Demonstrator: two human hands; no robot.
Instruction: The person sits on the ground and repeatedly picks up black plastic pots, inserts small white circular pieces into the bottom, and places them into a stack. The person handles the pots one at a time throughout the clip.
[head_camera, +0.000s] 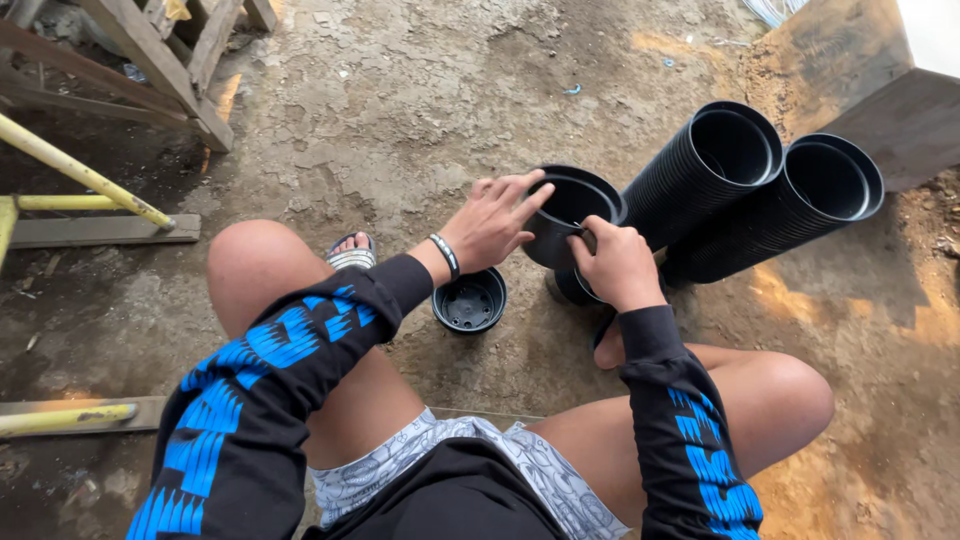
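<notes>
I sit low over a rough concrete floor. My left hand (497, 221) rests its fingers on the rim of a short stack of black plastic plant pots (578, 205), tilted toward me. My right hand (617, 264) grips the same stack from the near side, thumb at the rim. A single black pot (470, 301) stands upright on the floor just below my left wrist, which wears a bracelet. Both arms are in black sleeves with blue print.
Two long stacks of black pots (716, 165) (800, 205) lie on their sides at the right, mouths facing me. A wooden board (880, 95) slants behind them. Wooden frames (160, 60) and yellow bars (80, 172) stand at the left. My sandalled foot (350, 252) is near the single pot.
</notes>
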